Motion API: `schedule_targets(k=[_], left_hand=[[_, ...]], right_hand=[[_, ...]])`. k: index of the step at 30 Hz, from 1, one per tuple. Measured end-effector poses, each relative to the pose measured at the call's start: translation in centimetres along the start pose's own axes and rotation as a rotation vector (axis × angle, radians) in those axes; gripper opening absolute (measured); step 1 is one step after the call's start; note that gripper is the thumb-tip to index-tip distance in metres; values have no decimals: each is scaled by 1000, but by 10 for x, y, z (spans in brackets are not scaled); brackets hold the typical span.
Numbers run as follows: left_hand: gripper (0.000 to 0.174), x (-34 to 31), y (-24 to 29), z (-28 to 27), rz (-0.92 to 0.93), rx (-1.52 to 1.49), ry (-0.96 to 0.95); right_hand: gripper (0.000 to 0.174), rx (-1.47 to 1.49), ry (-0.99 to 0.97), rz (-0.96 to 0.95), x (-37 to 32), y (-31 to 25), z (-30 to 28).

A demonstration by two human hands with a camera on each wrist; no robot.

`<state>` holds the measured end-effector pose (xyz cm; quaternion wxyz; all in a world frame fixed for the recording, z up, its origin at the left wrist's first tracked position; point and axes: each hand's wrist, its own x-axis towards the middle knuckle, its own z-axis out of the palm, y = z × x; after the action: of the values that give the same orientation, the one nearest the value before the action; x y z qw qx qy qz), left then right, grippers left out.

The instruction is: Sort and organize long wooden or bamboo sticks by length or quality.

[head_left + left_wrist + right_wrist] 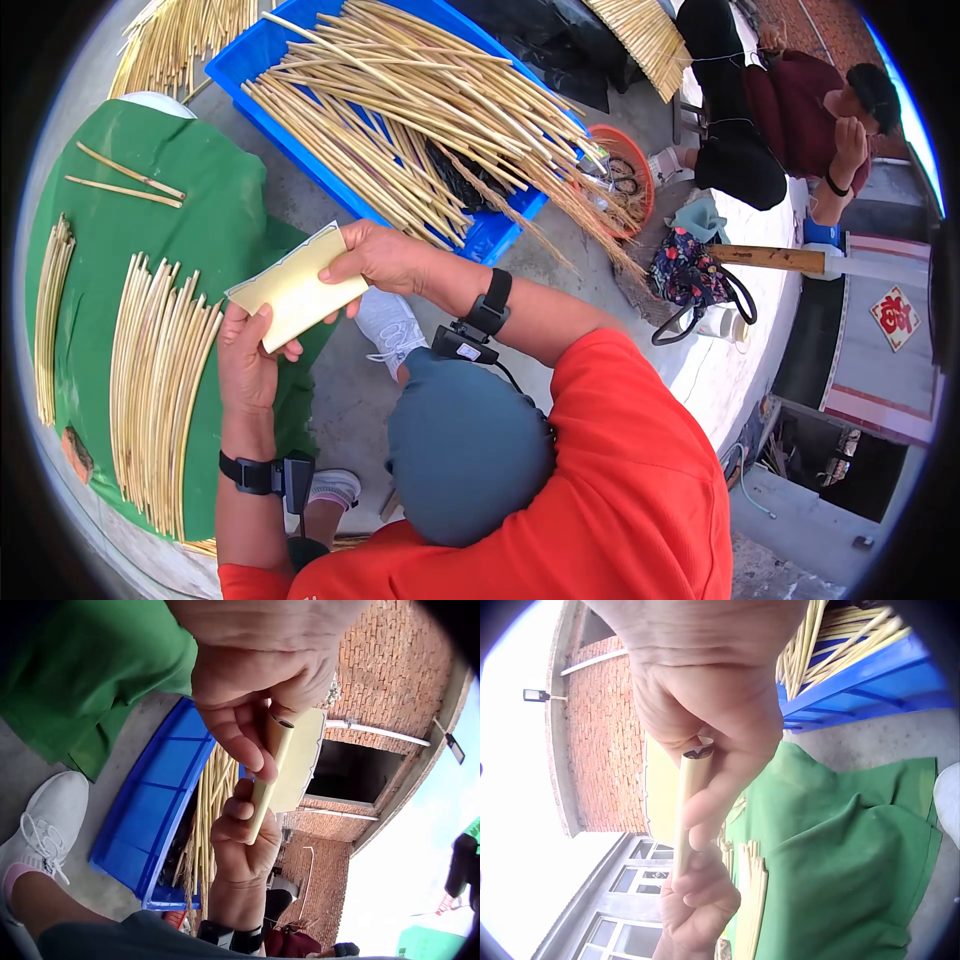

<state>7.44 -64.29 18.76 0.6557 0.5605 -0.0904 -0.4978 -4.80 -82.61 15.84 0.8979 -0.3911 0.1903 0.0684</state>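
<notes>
A pale yellow sheet (303, 288) with a wavy-lined edge is held between both hands, its near edge rolled into a narrow tube (271, 769). The left hand (247, 362) grips the lower left end, thumb on the face turned to the head camera. At the upper right end, the right hand (385, 262) pinches the sheet with its thumb on top. In the right wrist view the tube (692, 780) shows a dark inner side at its open end, with the right hand (712, 697) curled round it and the left hand (697, 907) at the far end.
Bundles of pale stalks (160, 390) lie on a green cloth (225, 200) at the left. A blue bin (290, 150) full of stalks stands ahead, beside an orange basket (648, 190). Another person (800, 115) sits at the upper right, near a flowered bag (682, 268).
</notes>
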Motion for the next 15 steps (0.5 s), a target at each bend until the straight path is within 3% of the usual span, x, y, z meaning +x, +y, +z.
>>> schedule_targets(k=[4,6,12,15], left_hand=[[13,-2,0,-10,-65,-21,0],[18,1,-5,-17,44,51,-138],[19,-7,6,-11,72,113,-44],[18,-11,13,-15,64,141,-71]], right_hand=[[30,-66,-69,21,-7,-7,-1],[28,-106,-71,3,-8,-6,-7],[26,187,-25,-61,-18,-11,-10],[42,-102,-33,-127,-25,-14,-2]])
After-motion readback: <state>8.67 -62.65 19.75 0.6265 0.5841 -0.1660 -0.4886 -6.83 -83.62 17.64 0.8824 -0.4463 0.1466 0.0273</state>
